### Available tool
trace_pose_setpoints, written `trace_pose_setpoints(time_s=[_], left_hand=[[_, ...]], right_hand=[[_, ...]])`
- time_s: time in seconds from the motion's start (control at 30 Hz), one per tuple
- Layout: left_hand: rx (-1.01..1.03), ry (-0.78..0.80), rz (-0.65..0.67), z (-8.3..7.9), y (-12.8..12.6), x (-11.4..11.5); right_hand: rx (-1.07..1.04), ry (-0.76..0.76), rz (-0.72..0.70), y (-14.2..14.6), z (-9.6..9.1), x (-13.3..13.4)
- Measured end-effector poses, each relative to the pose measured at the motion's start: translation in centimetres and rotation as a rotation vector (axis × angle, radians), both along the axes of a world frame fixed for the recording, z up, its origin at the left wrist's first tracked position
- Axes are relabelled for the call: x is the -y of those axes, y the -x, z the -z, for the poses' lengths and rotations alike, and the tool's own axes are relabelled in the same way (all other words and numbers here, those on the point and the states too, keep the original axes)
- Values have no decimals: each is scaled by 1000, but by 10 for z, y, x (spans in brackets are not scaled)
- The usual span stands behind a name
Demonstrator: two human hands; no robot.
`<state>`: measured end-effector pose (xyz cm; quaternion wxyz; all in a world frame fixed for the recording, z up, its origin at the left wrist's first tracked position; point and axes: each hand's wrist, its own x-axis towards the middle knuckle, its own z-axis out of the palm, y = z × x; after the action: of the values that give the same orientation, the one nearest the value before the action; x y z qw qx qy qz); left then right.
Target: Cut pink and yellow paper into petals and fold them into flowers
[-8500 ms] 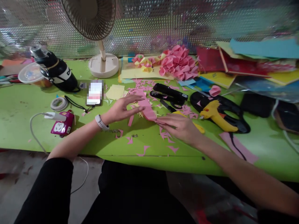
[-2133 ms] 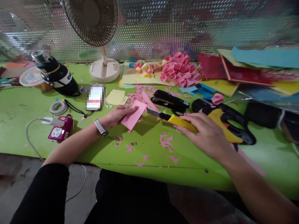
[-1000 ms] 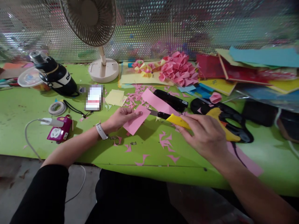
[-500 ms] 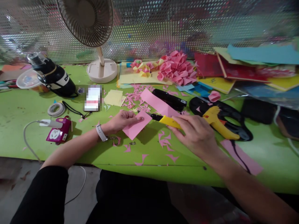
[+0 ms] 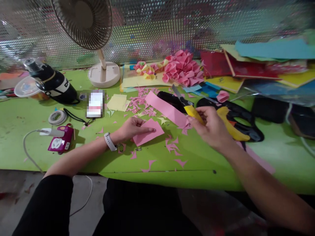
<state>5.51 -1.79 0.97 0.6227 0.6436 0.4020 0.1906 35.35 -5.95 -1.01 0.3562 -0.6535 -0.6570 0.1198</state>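
My left hand (image 5: 131, 128) lies on a small pink paper rectangle (image 5: 150, 134) and presses it flat on the green table (image 5: 29, 111), fingers closed over its near edge. My right hand (image 5: 211, 126) is closed round a yellow utility knife (image 5: 190, 109) whose blade points up and away to the left. A longer pink paper strip (image 5: 167, 109) lies between the two hands, its near end by my right hand's fingers. Pink paper offcuts (image 5: 173, 146) are scattered in front of both hands.
A desk fan (image 5: 98, 39) stands at the back left, with a black bottle (image 5: 52, 83), a phone (image 5: 94, 104), a tape roll (image 5: 57, 117) and a magenta charger (image 5: 60, 141). Pink paper flowers (image 5: 183, 67), coloured card sheets (image 5: 265, 62) and a yellow glue gun (image 5: 232, 123) lie to the right.
My right hand has lifted the knife away from the small pink piece and swung its blade upward. My left hand has laid that piece flat on the table.
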Motion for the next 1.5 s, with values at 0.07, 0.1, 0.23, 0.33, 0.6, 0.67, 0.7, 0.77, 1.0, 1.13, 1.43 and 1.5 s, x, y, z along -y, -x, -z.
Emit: trace_pose_setpoints(time_s=[0.07, 0.1, 0.23, 0.33, 0.6, 0.67, 0.7, 0.77, 1.0, 1.13, 1.43, 1.5], left_hand=[[-10, 7, 20, -1, -4, -2], [-15, 1, 25, -1, -6, -3], [-45, -108, 31, -2, -17, -13], [-120, -190, 5, -3, -25, -21], [-216, -387, -43, 3, -29, -30], [-230, -389, -57, 7, -30, -34], [-239, -390, -69, 10, -30, -36], [-254, -417, -106, 12, -30, -41], [-283, -578, -253, -14, 13, -47], [-531, -605, -217, -36, 74, -42], [-634, -955, -296, -43, 80, -17], [-437, -740, -169, -44, 55, -14]], right_hand=[[-12, 79, 16, 1, -4, -9], [27, 111, 30, 3, -6, -14], [276, 234, 15, 15, -14, -32], [433, 322, 18, 27, -17, -39], [480, 363, 1, 36, -20, -43], [464, 354, 5, 37, -20, -44], [445, 345, 15, 38, -20, -44], [406, 330, 29, 38, -20, -44], [244, 242, -1, 37, -22, -37], [98, 199, -6, 37, -24, -37], [-252, 145, -124, 40, -31, -39], [-282, 101, -169, 43, -38, -39]])
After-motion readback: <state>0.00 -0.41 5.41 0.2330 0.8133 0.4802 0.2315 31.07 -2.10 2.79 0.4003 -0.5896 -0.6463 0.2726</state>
